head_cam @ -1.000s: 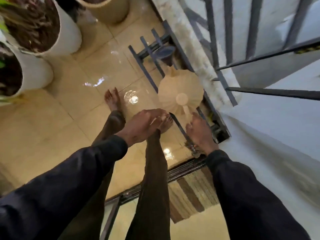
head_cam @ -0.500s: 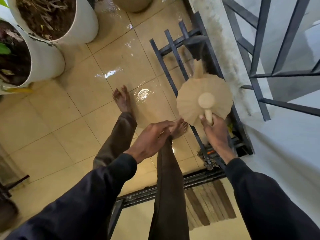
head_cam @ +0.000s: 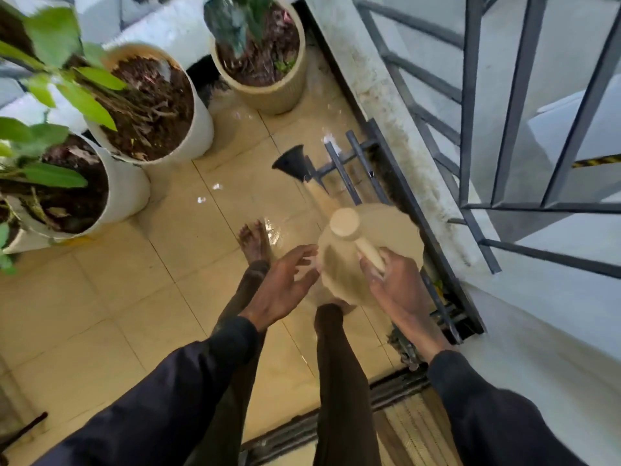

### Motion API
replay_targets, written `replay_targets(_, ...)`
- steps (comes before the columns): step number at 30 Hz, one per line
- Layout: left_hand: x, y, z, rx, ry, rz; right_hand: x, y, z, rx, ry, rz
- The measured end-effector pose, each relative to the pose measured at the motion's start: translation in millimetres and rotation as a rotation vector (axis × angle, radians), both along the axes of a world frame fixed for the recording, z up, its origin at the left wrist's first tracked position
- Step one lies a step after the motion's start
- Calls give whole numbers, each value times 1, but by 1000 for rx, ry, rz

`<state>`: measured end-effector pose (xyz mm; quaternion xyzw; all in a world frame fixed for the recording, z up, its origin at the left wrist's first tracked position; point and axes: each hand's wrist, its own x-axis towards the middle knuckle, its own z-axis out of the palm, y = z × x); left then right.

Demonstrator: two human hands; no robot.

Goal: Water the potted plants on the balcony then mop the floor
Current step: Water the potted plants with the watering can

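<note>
A beige watering can with a dark spout head hangs over the wet tiles, its spout pointing toward the pots. My right hand grips its handle from behind. My left hand is beside the can's body with fingers spread, holding nothing. Three potted plants stand ahead: a beige pot at the back by the ledge, a white pot in the middle, and another white pot at the left with green leaves.
A dark metal grille lies on the floor along the concrete ledge; a metal railing rises at the right. Wet glossy tiles spread to the left. A door track and striped mat lie behind my bare feet.
The can has been lifted off the floor and turned with its spout toward the pots. My left hand opened and moved up beside it. The view tilted up, showing the pots.
</note>
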<state>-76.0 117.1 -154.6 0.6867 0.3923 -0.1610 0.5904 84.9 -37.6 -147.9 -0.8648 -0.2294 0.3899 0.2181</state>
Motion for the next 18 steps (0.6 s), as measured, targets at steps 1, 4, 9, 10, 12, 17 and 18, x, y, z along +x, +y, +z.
replay_targets(1,0,6,5,-51,28,39,-4,8,10,-8,-26,26)
replay_targets(4,-2,31,14,-213,34,181,-14,44,48,3,-88,94)
replay_targets(9,-12,82,13,-430,-68,389,-20,114,92,85,-123,52)
replay_targets(10,-16,91,12,-473,-82,435,-19,128,98,97,-124,35)
replay_targets(12,-22,108,8,-582,-119,530,-19,153,109,114,-107,-1)
replay_targets(17,-19,145,-1,-812,-119,731,-16,203,120,163,-67,-38)
replay_targets(18,-15,151,-2,-819,-113,760,-15,209,120,166,-66,-42)
